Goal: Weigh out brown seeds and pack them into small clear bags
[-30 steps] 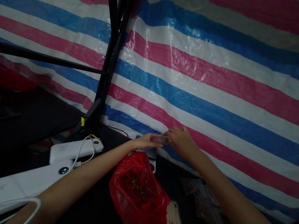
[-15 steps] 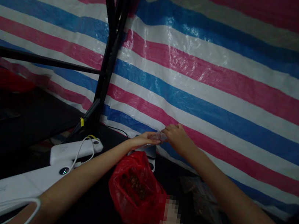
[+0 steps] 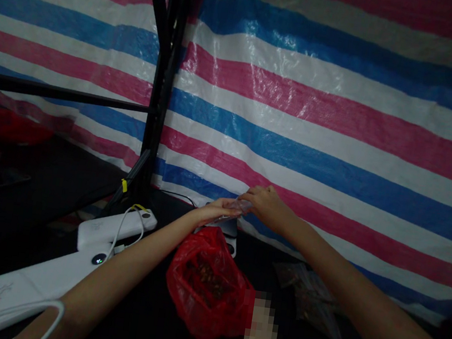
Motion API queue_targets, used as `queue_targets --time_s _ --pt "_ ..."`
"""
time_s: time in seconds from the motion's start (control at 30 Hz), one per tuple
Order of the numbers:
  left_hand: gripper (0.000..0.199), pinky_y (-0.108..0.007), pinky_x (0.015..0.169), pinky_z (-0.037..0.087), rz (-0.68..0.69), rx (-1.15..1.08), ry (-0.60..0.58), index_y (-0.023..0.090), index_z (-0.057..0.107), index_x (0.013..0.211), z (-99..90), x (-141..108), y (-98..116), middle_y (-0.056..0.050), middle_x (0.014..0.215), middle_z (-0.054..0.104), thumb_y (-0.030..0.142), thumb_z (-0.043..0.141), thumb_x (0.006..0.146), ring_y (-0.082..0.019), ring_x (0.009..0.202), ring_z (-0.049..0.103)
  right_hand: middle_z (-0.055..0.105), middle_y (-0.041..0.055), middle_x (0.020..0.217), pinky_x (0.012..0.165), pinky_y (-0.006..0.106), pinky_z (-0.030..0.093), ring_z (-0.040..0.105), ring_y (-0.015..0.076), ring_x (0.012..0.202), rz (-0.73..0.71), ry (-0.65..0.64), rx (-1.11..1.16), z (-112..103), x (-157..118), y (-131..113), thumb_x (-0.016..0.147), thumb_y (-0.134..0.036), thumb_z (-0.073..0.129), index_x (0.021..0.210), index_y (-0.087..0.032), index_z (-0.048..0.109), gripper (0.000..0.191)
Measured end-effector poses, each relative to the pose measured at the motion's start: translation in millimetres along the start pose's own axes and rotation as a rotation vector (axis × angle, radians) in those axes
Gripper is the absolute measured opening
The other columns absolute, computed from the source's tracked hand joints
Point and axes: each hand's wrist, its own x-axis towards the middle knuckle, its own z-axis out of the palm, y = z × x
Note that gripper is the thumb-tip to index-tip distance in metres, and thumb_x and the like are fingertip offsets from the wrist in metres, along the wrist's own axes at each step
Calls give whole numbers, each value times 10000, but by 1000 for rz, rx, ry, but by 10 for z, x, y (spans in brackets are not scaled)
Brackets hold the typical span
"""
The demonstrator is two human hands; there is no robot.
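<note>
A small clear plastic bag is stretched between my two hands, beyond the red plastic bag. My left hand grips its left part from below, fingers pointing right. My right hand pinches the bag's upper right edge, fingers curled. Nearer to me, the red plastic bag stands with its mouth spread; small brown bits lie inside, too dark to name. To the right, beside my right forearm, lie clear plastic bags with something brownish in them.
Two white power banks with a white cable lie under and beside my left forearm. A dark metal frame post rises behind them. Striped plastic sheeting hangs at the back. Another red bag lies far left.
My right hand has shifted slightly left along the clear bag, and more of the bag shows over my left fingers. The view has shifted a little.
</note>
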Motion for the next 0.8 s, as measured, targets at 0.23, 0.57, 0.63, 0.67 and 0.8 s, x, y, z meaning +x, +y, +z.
queue_targets --time_s 0.23,0.57,0.63,0.67,0.8 --pt "380 -288 905 361 9 13 -31 135 607 1019 0 6 5 -81 1026 621 258 691 669 -164 936 564 602 80 1027 765 337 285 510 221 965 -12 46 -1 33 -51 93 812 -200 505 1063 -192 557 257" --pt "424 -307 939 344 7 6 -38 134 609 1021 19 -18 29 -97 1055 618 259 719 630 -192 1000 554 608 78 989 771 352 279 505 229 941 -51 103 -60 57 -83 78 767 -230 578 1044 -194 582 279" --pt "414 -303 941 341 19 9 -55 137 609 1026 31 -25 42 -95 1056 619 247 711 639 -191 1006 552 608 70 986 766 345 279 503 224 936 -61 100 -49 59 -86 77 767 -234 575 1041 -209 582 275" --pt "408 -302 942 339 22 14 -57 137 611 1022 34 -28 44 -93 1052 621 245 710 641 -190 1006 552 608 69 982 763 342 279 503 222 933 -63 97 -47 54 -86 76 767 -236 573 1035 -212 584 269" --pt "410 -306 939 334 13 38 -32 126 620 995 30 -31 35 -89 1025 629 258 721 621 -190 986 557 609 79 953 763 342 280 498 230 934 -47 87 -59 5 -80 61 757 -240 581 991 -195 597 239"
